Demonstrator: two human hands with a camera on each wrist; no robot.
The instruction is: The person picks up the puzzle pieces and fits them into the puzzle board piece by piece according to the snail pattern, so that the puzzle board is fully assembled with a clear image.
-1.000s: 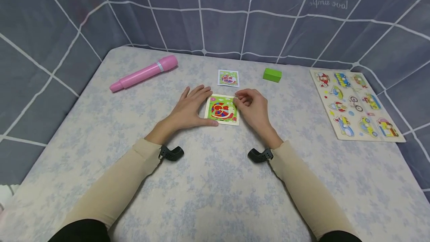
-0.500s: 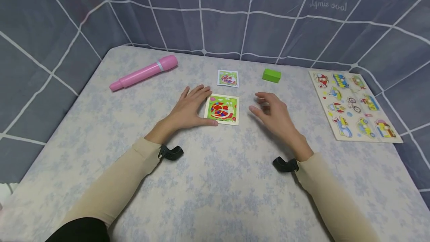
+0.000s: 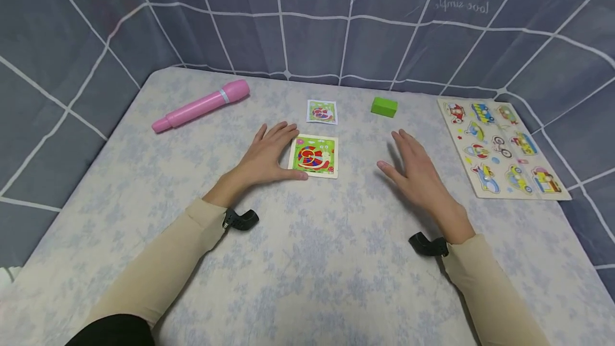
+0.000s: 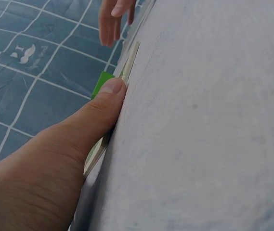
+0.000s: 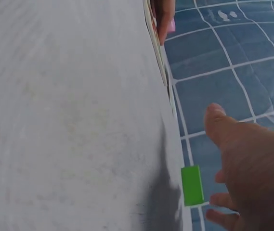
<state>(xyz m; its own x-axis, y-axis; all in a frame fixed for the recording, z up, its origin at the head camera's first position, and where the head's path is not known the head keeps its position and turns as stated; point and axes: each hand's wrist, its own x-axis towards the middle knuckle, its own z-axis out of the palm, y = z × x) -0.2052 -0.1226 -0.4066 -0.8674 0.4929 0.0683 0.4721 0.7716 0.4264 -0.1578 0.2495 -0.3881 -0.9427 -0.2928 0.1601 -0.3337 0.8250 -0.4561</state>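
In the head view a small square snail puzzle (image 3: 314,156) in a pale wooden frame lies flat on the table. My left hand (image 3: 266,158) rests at its left side, fingers spread and fairly straight. The thumb touches the near edge and the index finger lies by the far left corner; the left wrist view shows that thumb (image 4: 100,108) against the frame's edge. My right hand (image 3: 418,178) hovers above the table to the right of the puzzle, holding nothing, with its fingers extended and thumb apart. A matching snail picture card (image 3: 322,112) lies just beyond the puzzle.
A green block (image 3: 384,107) sits at the back, right of the card. At far right lies a wooden vehicle puzzle board (image 3: 502,148). A pink microphone-like stick (image 3: 202,105) lies at back left. A grey tiled-pattern curtain (image 3: 317,41) borders the patterned tablecloth (image 3: 307,271).
My right hand has left the snail puzzle's right edge and moved right, its fingers uncurling. My left hand has stayed at the puzzle. The view has shifted slightly.
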